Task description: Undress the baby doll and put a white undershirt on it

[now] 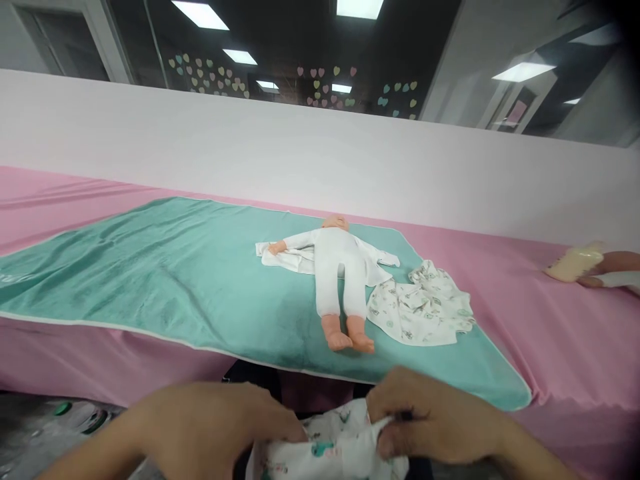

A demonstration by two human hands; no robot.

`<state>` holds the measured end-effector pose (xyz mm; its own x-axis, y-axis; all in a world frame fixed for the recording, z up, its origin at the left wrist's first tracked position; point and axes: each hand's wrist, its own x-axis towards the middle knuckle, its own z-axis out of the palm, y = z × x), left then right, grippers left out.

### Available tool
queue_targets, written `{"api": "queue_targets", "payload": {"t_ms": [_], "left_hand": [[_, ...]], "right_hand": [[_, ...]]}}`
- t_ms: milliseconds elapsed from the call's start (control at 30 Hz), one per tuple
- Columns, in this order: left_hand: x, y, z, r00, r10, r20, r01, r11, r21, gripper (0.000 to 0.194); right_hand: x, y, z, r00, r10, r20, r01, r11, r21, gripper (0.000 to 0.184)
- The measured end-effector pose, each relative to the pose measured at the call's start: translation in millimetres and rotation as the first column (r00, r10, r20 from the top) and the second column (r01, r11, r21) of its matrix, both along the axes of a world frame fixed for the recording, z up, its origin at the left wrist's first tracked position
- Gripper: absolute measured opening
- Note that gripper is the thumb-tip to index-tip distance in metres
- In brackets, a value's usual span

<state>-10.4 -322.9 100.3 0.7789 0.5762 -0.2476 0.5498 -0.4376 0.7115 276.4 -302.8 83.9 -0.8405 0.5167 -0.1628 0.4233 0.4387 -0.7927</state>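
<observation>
Low at the front edge, a white printed baby garment (345,457) with green and pink figures is held up between my hands. My left hand (220,423) grips its left side, the fingertips tucked into the fabric. Opposite it, my right hand (425,417) pinches the upper right edge between thumb and fingers. Beyond them a baby doll (340,267) in white clothing lies on its back on a green towel (235,287), feet towards me. One white sleeve lies spread to each side of it. The garment's lower part is cut off by the frame.
A crumpled white printed cloth (425,307) lies right of the doll's legs. Pink sheeting (505,293) covers the table under the towel. At far right a bottle (575,263) with yellowish contents lies beside a skin-coloured limb. A white wall (250,153) with glass above borders the back.
</observation>
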Motion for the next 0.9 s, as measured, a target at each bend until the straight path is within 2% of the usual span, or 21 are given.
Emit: {"api": "queue_targets", "payload": {"t_ms": [33, 100, 133, 200, 267, 300, 333, 367, 400, 433, 467, 500, 533, 600, 667, 700, 733, 800, 867, 900], "left_hand": [[-4.2, 4.7, 12.9, 0.998, 0.057, 0.013, -0.057, 0.998, -0.023, 0.046], [-7.6, 16.6, 30.3, 0.945, 0.289, 0.151, -0.290, 0.957, -0.015, 0.033], [-6.8, 24.2, 34.1, 0.864, 0.431, 0.262, -0.445, 0.895, -0.004, 0.025], [-1.9, 43.8, 33.4, 0.617, 0.618, 0.487, -0.703, 0.711, -0.011, 0.020], [3.5, 70.1, 25.5, 0.371, 0.667, 0.646, -0.846, 0.529, -0.060, 0.023], [5.4, 85.7, 20.3, 0.276, 0.661, 0.697, -0.882, 0.463, -0.089, 0.024], [6.4, 102.6, 14.5, 0.198, 0.649, 0.734, -0.903, 0.411, -0.121, 0.024], [6.7, 120.4, 8.3, 0.149, 0.638, 0.756, -0.912, 0.383, -0.143, 0.024], [6.4, 138.5, 1.7, 0.106, 0.633, 0.767, -0.931, 0.335, -0.147, 0.023], [5.7, 156.6, -5.3, 0.080, 0.634, 0.769, -0.954, 0.273, -0.127, 0.020], [5.1, 174.2, -12.8, 0.052, 0.635, 0.770, -0.973, 0.208, -0.105, 0.018], [4.7, 191.2, -20.4, 0.039, 0.636, 0.771, -0.984, 0.159, -0.081, 0.016], [4.7, 207.3, -27.9, 0.035, 0.643, 0.765, -0.990, 0.126, -0.061, 0.015], [7.0, 237.0, -41.0, 0.064, 0.676, 0.734, -0.995, 0.100, -0.005, 0.012], [14.8, 262.4, -48.9, 0.155, 0.725, 0.671, -0.988, 0.109, 0.110, 0.011], [21.9, 273.3, -50.3, 0.229, 0.736, 0.637, -0.971, 0.127, 0.203, 0.013], [31.7, 282.6, -49.9, 0.321, 0.729, 0.605, -0.938, 0.157, 0.308, 0.015], [59.9, 296.9, -44.1, 0.536, 0.658, 0.529, -0.819, 0.254, 0.514, 0.021], [97.1, 306.5, -33.5, 0.741, 0.555, 0.378, -0.635, 0.396, 0.663, 0.027], [117.0, 310.5, -27.5, 0.816, 0.521, 0.251, -0.521, 0.472, 0.711, 0.029]], "right_hand": [[-3.1, 5.8, 7.0, 0.993, -0.062, -0.099, 0.058, 0.997, -0.046, 0.031], [-14.4, 18.4, 17.1, 0.918, -0.242, -0.314, 0.202, 0.967, -0.156, 0.031], [-22.4, 25.7, 20.3, 0.850, -0.339, -0.404, 0.272, 0.938, -0.214, 0.032], [-40.8, 44.4, 22.8, 0.720, -0.469, -0.511, 0.386, 0.883, -0.266, 0.033], [-57.0, 71.0, 19.8, 0.677, -0.474, -0.563, 0.457, 0.871, -0.183, 0.031], [-62.0, 87.8, 15.9, 0.676, -0.453, -0.582, 0.484, 0.868, -0.114, 0.029], [-63.8, 106.8, 10.4, 0.661, -0.437, -0.609, 0.515, 0.856, -0.055, 0.027], [-61.9, 127.6, 3.5, 0.647, -0.440, -0.623, 0.545, 0.838, -0.026, 0.026], [-56.2, 149.5, -4.6, 0.607, -0.476, -0.636, 0.617, 0.787, 0.000, 0.025], [-46.7, 171.6, -13.2, 0.565, -0.537, -0.626, 0.711, 0.702, 0.040, 0.025], [-33.8, 192.9, -21.9, 0.502, -0.637, -0.585, 0.826, 0.554, 0.105, 0.025], [-18.4, 212.5, -30.2, 0.401, -0.753, -0.522, 0.915, 0.358, 0.186, 0.025], [-1.5, 229.7, -37.8, 0.334, -0.802, -0.494, 0.942, 0.264, 0.208, 0.026], [33.3, 255.4, -50.9, 0.230, -0.865, -0.447, 0.962, 0.133, 0.239, 0.032], [63.2, 270.7, -61.8, 0.134, -0.913, -0.385, 0.962, 0.026, 0.273, 0.040], [74.9, 275.7, -66.6, 0.089, -0.935, -0.344, 0.957, -0.016, 0.290, 0.043], [84.2, 279.8, -71.0, 0.051, -0.953, -0.300, 0.951, -0.046, 0.306, 0.045], [96.6, 286.6, -78.0, 0.002, -0.976, -0.216, 0.940, -0.072, 0.334, 0.047], [103.6, 292.7, -82.5, -0.009, -0.987, -0.161, 0.930, -0.068, 0.361, 0.045], [106.1, 295.5, -84.0, -0.007, -0.989, -0.148, 0.925, -0.062, 0.374, 0.042]]}}
